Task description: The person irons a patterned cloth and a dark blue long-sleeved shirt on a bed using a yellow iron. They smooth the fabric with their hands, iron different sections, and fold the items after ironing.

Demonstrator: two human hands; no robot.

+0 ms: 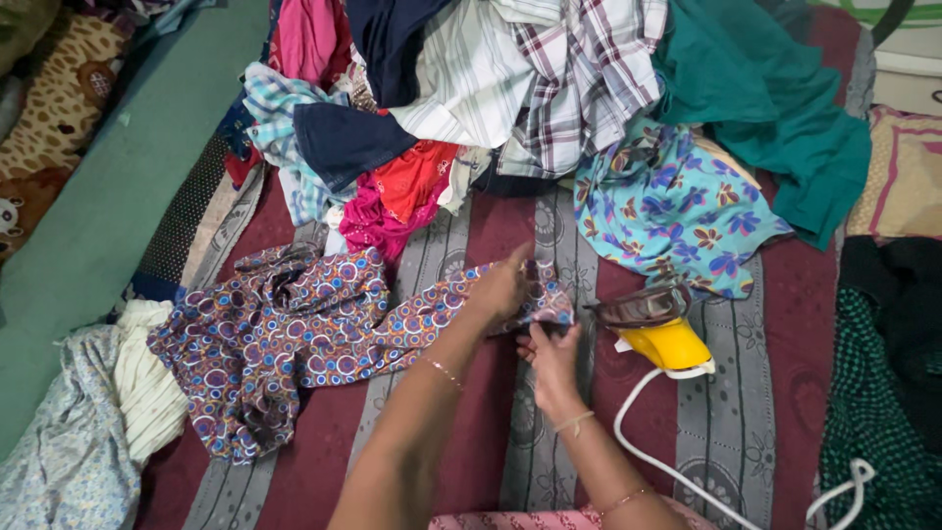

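2 hands [525,319] on patterned garment [294,334]

Left hand [500,290]: frame centre, forearm extended up from bottom edge, fingers pinched closed. Right hand [551,355]: just below-right, fingers curled closed.

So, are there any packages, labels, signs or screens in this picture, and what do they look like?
None that I can make out: no package, label, sign or screen shows.
What is there instead: a heap of clothes at the top.
A circle-patterned garment spread on the striped cover, its end held by the left hand and right hand.
A yellow iron with a white cord, just right of the hands.
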